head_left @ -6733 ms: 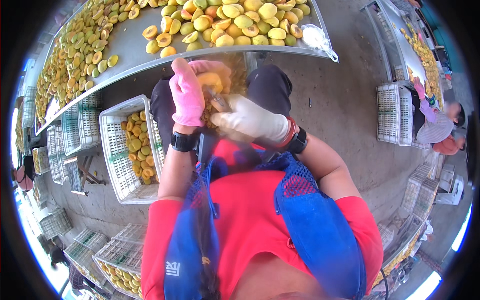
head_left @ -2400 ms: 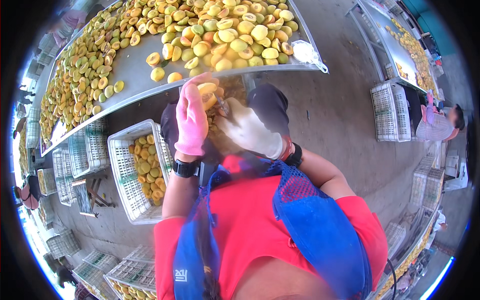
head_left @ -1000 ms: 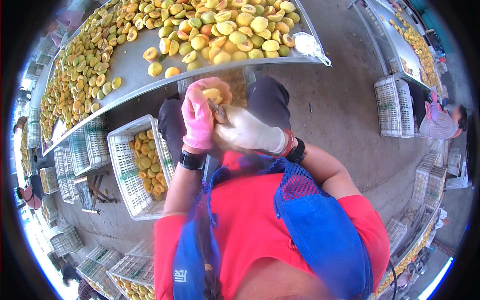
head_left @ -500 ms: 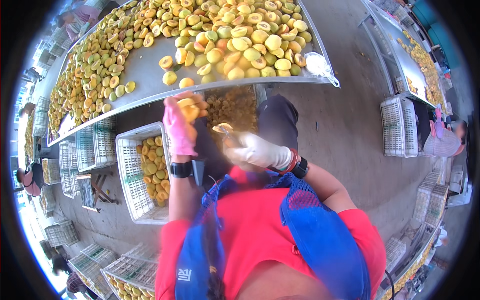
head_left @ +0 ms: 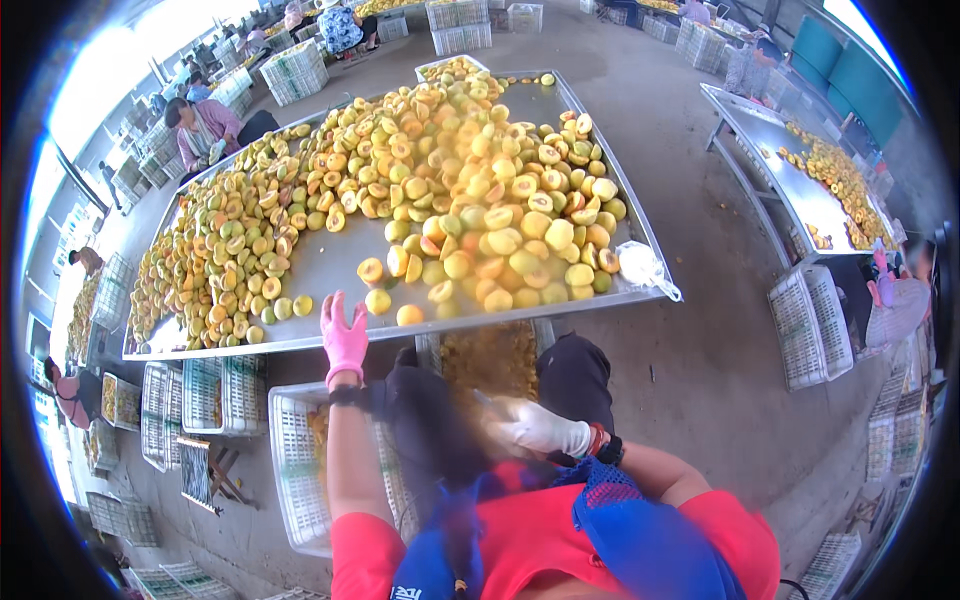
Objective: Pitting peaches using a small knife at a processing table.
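A metal worktop [head_left: 335,262] fills the centre, tilted by the wide lens. A broad heap of fruit halves [head_left: 400,180] covers most of it, with bare metal in the middle toward the near edge. Below that edge, on the left, stands a white slatted crate [head_left: 292,478] with some fruit inside; farther right, a bin [head_left: 490,362] of brownish-yellow scraps sits partly under the edge.

The left hand [head_left: 345,340], gloved in pink, is spread over the near edge, holding nothing; whether it touches the metal cannot be told. The right hand [head_left: 540,426], gloved in white, is closed around a slim tool [head_left: 487,403] by the bin, blurred at the tip. A knotted white bag [head_left: 640,265] lies at the near right corner.

For such a reach, the loose pieces [head_left: 378,301] along the near edge seem easier than the heap. A light grip of thumb and fingertips should spare soft flesh, and the tool is best kept low, clear of the left hand.

The fruit is yellow to green, some blushed orange; cut faces show orange flesh, several with a darker centre.
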Demonstrator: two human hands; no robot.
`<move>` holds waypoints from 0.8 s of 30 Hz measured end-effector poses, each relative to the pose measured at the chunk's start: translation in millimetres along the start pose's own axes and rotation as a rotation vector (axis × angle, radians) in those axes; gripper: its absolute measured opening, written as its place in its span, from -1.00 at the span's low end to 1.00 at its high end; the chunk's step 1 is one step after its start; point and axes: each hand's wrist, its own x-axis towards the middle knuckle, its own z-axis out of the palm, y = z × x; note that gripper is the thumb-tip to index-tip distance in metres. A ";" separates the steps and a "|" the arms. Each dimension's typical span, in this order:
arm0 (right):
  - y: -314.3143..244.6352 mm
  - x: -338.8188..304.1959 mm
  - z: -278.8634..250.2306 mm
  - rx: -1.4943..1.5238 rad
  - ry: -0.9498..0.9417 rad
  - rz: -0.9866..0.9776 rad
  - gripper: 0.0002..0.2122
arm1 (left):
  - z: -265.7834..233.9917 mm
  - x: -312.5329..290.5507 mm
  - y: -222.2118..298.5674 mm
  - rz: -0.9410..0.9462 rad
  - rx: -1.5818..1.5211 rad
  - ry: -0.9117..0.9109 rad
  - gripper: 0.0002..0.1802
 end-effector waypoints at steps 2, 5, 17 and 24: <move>-4.4 2.2 2.3 -0.004 -0.021 -0.002 -0.92 | 26.7 27.7 -10.5 0.007 0.022 -0.125 -0.39; 8.6 7.1 -8.3 -0.035 0.085 0.071 -0.86 | 60.9 58.9 6.1 -0.026 0.129 -0.243 -0.33; 31.8 42.8 -33.9 -0.060 0.154 0.107 -0.84 | 95.3 123.9 36.7 -0.062 0.290 -0.635 -0.13; 28.6 45.7 -27.9 0.015 0.173 0.166 -0.87 | 94.8 120.8 31.4 -0.182 0.182 -0.715 -0.16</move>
